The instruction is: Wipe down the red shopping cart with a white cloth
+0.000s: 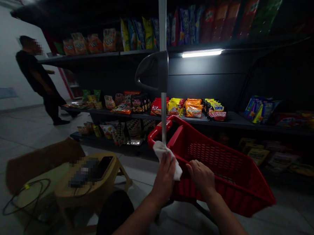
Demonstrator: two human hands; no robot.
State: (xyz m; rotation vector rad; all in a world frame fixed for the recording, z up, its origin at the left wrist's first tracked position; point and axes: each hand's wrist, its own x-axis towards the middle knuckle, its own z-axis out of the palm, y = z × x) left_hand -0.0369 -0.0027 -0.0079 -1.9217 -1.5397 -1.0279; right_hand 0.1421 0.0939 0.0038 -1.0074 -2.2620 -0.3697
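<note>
A red plastic shopping basket (222, 170) with a tall metal pull handle (163, 79) stands tilted on the floor in front of me. My left hand (166, 176) presses a white cloth (162, 151) against the basket's near rim, right at the foot of the handle pole. My right hand (201, 176) grips the same rim just to the right, fingers curled over its edge. The basket looks empty inside.
Dark shelves (152, 115) with snack packets run across the back. A low yellow stool (90, 184) with a phone and cables stands at the left, a brown mat behind it. A person in black (40, 80) stands at far left.
</note>
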